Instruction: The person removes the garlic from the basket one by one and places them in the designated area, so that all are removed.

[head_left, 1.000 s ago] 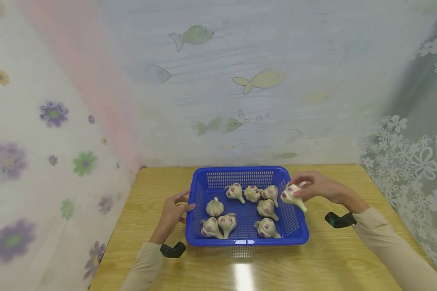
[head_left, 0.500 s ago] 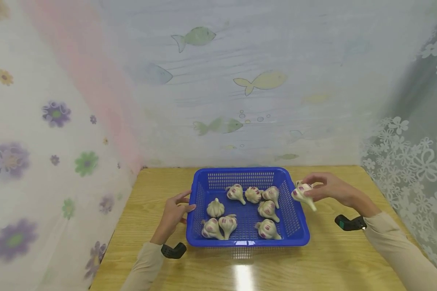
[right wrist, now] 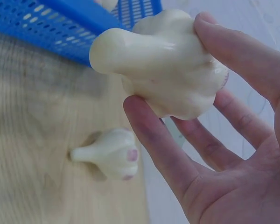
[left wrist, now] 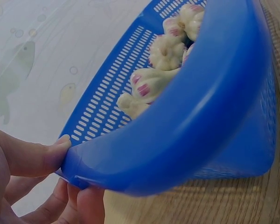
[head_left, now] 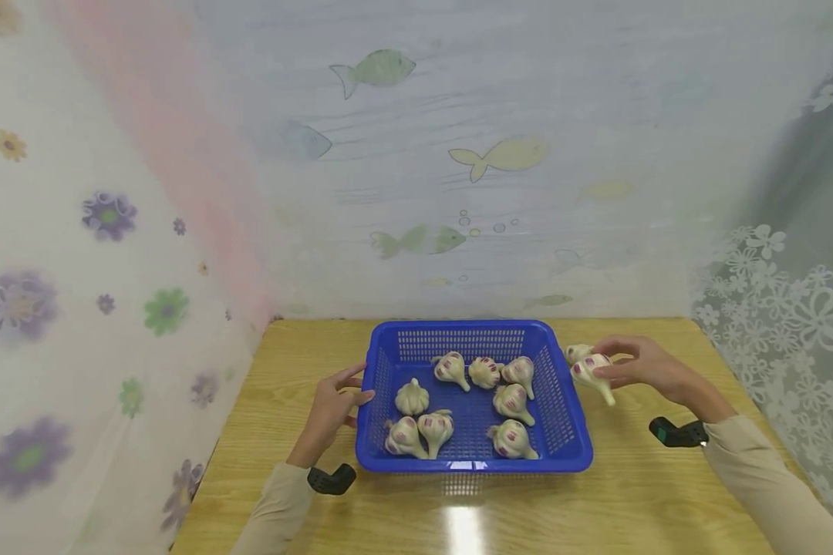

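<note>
Fish-patterned sheeting (head_left: 416, 169) backs the worktop (head_left: 305, 347). The left hand (head_left: 332, 405) pinches the blue basket (head_left: 416, 465) by its rim; eight bulbs (head_left: 451, 368) lie between the hands. The right hand (head_left: 644, 370), half-curled round a garlic bulb (head_left: 590, 371), has moved outward, seemingly taking it clear, near a loose bulb (right wrist: 113, 154).

A basket (head_left: 416, 465) of garlic bulbs (head_left: 413, 399) sits there on the desk (head_left: 541, 512), another bulb (right wrist: 111, 155) lying just to its right.

A yellowish wood-grained counter (head_left: 597, 509), with a bright streak of glare near its front, carries a blue plastic basket (head_left: 527, 466) and, just beside the basket's right side towards the back, one garlic bulb (right wrist: 113, 155) lying on its side.
</note>
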Motion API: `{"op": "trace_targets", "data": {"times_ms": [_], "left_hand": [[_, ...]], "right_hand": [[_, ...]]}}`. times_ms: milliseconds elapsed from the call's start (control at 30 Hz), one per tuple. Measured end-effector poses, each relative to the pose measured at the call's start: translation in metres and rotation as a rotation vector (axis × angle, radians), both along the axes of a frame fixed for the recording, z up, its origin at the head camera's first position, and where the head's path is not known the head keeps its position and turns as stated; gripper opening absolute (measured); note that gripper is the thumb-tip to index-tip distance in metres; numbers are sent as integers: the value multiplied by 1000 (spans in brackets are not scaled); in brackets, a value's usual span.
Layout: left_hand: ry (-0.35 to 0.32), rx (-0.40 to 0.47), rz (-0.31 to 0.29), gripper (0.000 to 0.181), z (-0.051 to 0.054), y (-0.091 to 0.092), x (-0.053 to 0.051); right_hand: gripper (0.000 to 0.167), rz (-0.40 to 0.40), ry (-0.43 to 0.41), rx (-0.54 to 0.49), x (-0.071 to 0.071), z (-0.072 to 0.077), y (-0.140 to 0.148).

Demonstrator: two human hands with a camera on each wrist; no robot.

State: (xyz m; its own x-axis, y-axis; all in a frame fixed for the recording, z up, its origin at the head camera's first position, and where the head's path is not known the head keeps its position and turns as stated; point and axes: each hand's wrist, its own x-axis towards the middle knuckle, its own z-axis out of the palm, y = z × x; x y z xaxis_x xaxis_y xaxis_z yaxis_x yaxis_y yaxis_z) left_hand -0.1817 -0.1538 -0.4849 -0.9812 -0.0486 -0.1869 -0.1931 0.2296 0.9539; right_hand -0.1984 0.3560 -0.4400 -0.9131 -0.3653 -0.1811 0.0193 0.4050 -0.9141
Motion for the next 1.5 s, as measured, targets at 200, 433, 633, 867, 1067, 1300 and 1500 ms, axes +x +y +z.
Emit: {"op": "trace_targets", "data": {"times_ms": [200,433,633,867,1067,1300,1500], "left_hand": [[-3,8,-3,52,0,3,0],[0,9,-3,53,-1,6,0],[5,3,-4,52,-1,8,0],[8,1,-5,52,-2,7,0],[2,4,-13,52,-1,6,-1],[-11,-5,22,52,1,-1,1],[1,-5,5,52,0,-1,1]], "right_hand": [[45,-36,30,15,3,-1,11],[48,-76,29,48,3,-6,25],[52,-116,24,71,2,-13,36],[56,-131,33,92,-2,-19,44],[55,-159,52,141,-6,-20,46],[53,-169,66,128,-17,-29,41],[53,-195,71,156,-20,-37,45]]}}
